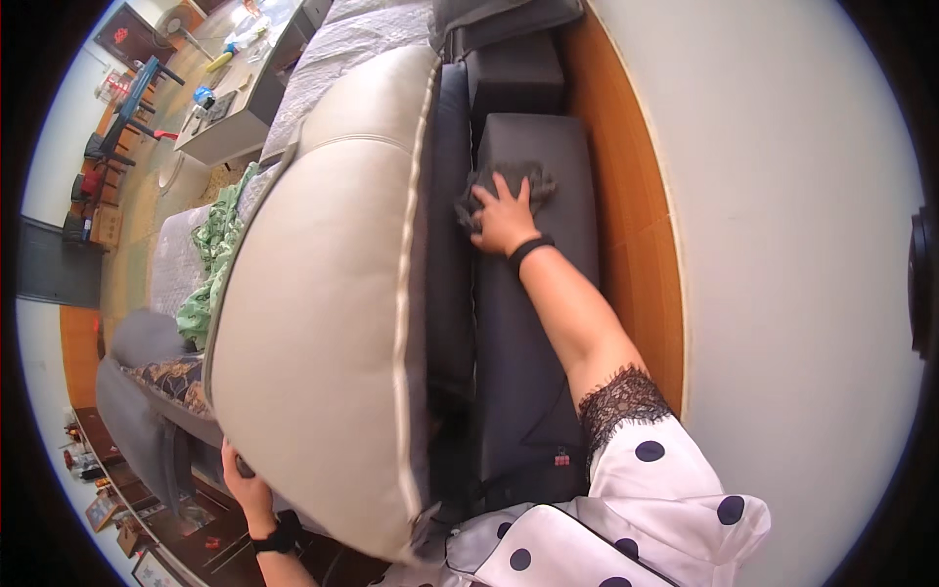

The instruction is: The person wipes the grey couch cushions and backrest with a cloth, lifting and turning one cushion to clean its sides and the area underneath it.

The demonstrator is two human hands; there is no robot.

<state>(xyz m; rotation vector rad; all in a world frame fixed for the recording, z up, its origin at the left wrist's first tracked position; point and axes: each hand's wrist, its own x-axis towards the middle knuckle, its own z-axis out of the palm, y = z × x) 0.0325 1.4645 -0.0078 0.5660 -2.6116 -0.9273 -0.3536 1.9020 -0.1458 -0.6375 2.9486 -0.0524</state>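
My right hand (506, 216) lies with spread fingers on a crumpled dark grey cloth (541, 183), pressing it against the top of the dark grey sofa backrest (539, 315). A black band circles that wrist. Between my two arms stands a large beige leather-like cushion (315, 293) with pale piping along its edge, tilted away from the backrest. At its lower left edge is my left hand (248, 484), gripping the cushion; some of the fingers are hidden behind it. A dark gap (449, 440) shows between cushion and backrest.
Wood panelling (638, 293) and a pale wall (792, 257) run close along the right. Quilted covers (359, 44) and a green patterned cloth (213, 249) lie on the seat. Beyond stands a table (227, 132) with several items. A grey armrest (136, 418) is at left.
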